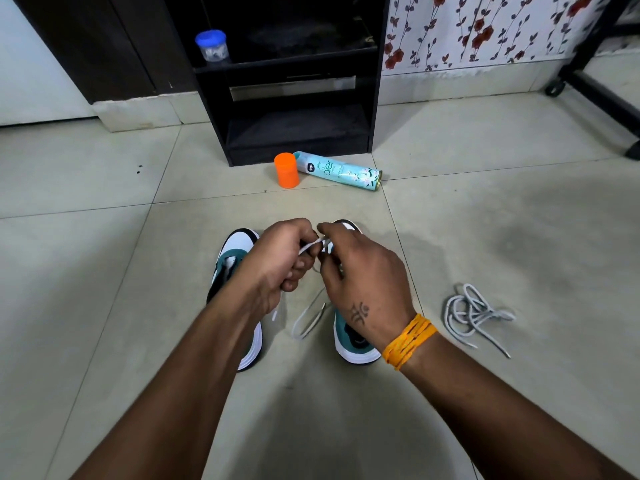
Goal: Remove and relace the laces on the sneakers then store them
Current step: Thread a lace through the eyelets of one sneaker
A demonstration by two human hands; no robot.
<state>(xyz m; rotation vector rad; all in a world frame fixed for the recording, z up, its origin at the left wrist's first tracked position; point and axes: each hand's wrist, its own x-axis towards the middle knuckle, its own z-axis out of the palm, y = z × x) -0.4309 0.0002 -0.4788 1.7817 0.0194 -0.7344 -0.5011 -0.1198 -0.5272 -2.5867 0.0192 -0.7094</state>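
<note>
Two sneakers, teal and white, stand side by side on the tiled floor (485,237): the left sneaker (232,258) partly under the left forearm, the right sneaker (349,336) largely under the right hand (360,282). Left hand (280,258), fingers curled, pinches a white lace (310,245) above the right sneaker; the right hand's fingertips pinch the same lace just beside it. Its free ends (308,317) trail onto the floor between the shoes. A second, loose lace (474,315) lies in a heap to the right, apart from both shoes. Beyond: an orange cap (286,169) upright, touching a spray can (341,170) on its side, before a dark shelf unit (294,109) bearing a blue-lidded jar (212,46).
</note>
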